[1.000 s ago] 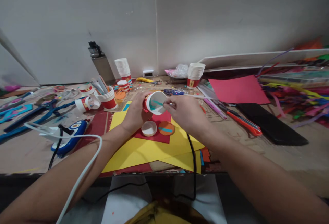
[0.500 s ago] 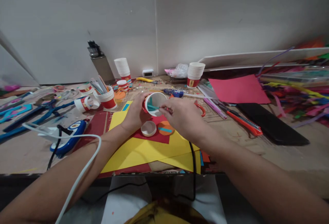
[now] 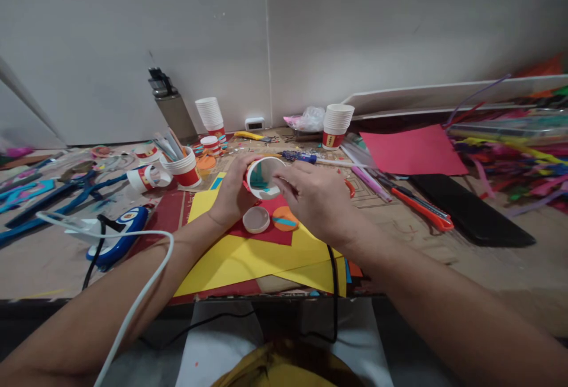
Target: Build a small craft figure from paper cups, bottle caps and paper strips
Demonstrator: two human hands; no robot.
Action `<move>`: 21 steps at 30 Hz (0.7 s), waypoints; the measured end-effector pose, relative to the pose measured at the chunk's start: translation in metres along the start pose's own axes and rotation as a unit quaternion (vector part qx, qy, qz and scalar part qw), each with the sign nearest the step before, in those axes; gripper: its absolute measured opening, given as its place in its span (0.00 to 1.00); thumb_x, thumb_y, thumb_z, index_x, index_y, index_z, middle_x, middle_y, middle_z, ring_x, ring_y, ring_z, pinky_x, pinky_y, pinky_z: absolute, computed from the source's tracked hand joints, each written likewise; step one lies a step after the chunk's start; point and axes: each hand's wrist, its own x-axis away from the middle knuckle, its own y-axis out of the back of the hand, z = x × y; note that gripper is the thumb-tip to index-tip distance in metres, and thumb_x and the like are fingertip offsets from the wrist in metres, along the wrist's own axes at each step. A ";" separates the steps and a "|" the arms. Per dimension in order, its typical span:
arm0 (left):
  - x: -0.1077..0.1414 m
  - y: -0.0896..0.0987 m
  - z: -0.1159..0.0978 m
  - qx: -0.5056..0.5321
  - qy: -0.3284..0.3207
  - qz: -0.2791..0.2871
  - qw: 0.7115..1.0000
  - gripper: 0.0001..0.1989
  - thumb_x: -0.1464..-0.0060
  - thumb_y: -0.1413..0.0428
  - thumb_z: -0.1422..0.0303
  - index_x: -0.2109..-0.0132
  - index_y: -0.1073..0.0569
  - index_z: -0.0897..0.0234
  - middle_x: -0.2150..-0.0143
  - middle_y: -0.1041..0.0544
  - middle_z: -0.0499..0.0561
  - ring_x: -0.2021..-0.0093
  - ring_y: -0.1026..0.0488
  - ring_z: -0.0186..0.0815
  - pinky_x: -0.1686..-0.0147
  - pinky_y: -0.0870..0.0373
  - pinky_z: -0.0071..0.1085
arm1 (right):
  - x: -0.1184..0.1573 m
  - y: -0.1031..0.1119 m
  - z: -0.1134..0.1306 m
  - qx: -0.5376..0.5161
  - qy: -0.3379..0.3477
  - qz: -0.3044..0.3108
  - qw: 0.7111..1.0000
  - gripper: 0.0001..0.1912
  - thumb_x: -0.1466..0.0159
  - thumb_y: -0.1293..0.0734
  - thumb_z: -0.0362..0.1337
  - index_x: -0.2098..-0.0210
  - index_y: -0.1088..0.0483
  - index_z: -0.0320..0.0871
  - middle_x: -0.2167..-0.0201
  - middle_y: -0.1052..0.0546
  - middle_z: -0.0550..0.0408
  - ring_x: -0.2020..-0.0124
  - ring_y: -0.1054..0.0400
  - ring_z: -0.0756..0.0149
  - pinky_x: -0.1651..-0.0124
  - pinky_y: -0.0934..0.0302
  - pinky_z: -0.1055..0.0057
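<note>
A red and white paper cup (image 3: pixel 265 179) is tipped on its side, its mouth facing me, with something teal inside. My left hand (image 3: pixel 235 193) is wrapped round the cup's left side. At the cup's right rim, the fingers of my right hand (image 3: pixel 310 197) are pinched together; what they hold, if anything, is hidden. Below the cup, a small round white lid or dish (image 3: pixel 256 220) and an orange disc (image 3: pixel 285 219) with a blue strip lie on red paper (image 3: pixel 284 238). Yellow sheets (image 3: pixel 231 263) spread out beneath.
Left are a cup of sticks (image 3: pixel 181 169), a blue power strip (image 3: pixel 122 239) and a white cable (image 3: pixel 146 286). Cup stacks (image 3: pixel 210 116) stand at the back. Right lie a red cutter (image 3: pixel 421 208), a black case (image 3: pixel 470 209) and red paper (image 3: pixel 412 149).
The cup in my left hand has turned slightly and shifted a little left. My right fingers have drawn to its rim, and the teal piece seen near their tips is now less visible there.
</note>
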 end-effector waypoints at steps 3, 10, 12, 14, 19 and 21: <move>0.000 -0.001 -0.004 0.003 -0.002 0.004 1.000 0.26 0.52 0.39 0.70 0.45 0.35 0.60 0.50 0.28 0.56 0.50 0.29 0.42 0.48 0.31 0.44 | -0.003 0.001 0.008 0.009 -0.008 0.041 0.999 0.14 0.32 0.43 0.36 0.59 0.27 0.44 0.62 0.22 0.52 0.64 0.31 0.65 0.65 0.47 0.70; 0.004 -0.007 -0.017 0.007 -0.020 0.038 0.999 0.24 0.47 0.44 0.71 0.43 0.37 0.59 0.47 0.29 0.55 0.46 0.31 0.42 0.44 0.34 0.46 | -0.014 -0.005 0.019 0.063 -0.059 0.167 0.982 0.12 0.36 0.40 0.31 0.60 0.25 0.42 0.66 0.21 0.46 0.68 0.27 0.60 0.66 0.41 0.68; 0.006 -0.009 -0.016 0.004 -0.017 0.035 0.999 0.23 0.45 0.45 0.71 0.43 0.37 0.58 0.47 0.30 0.55 0.46 0.31 0.41 0.44 0.34 0.45 | -0.015 -0.006 0.020 0.064 -0.068 0.183 0.979 0.12 0.36 0.40 0.31 0.60 0.25 0.41 0.66 0.21 0.45 0.66 0.26 0.60 0.65 0.39 0.69; 0.007 -0.009 -0.014 0.002 -0.013 0.031 0.999 0.22 0.44 0.47 0.72 0.43 0.37 0.57 0.48 0.30 0.54 0.46 0.31 0.40 0.44 0.34 0.44 | -0.016 -0.008 0.021 0.064 -0.076 0.185 0.978 0.12 0.36 0.39 0.32 0.60 0.24 0.42 0.65 0.20 0.45 0.65 0.26 0.60 0.64 0.39 0.70; 0.006 -0.007 -0.012 -0.007 -0.004 0.041 0.999 0.23 0.46 0.44 0.73 0.43 0.36 0.58 0.48 0.29 0.55 0.46 0.32 0.41 0.44 0.34 0.44 | -0.017 -0.014 0.021 0.072 -0.108 0.183 0.974 0.12 0.36 0.38 0.36 0.61 0.23 0.42 0.67 0.20 0.45 0.64 0.26 0.60 0.62 0.38 0.70; 0.005 -0.005 -0.013 -0.009 0.003 0.051 0.999 0.24 0.47 0.44 0.74 0.44 0.36 0.58 0.48 0.29 0.55 0.46 0.31 0.41 0.44 0.34 0.44 | -0.017 -0.017 0.021 0.071 -0.112 0.180 0.975 0.12 0.36 0.38 0.37 0.61 0.23 0.41 0.67 0.20 0.44 0.64 0.26 0.60 0.63 0.38 0.69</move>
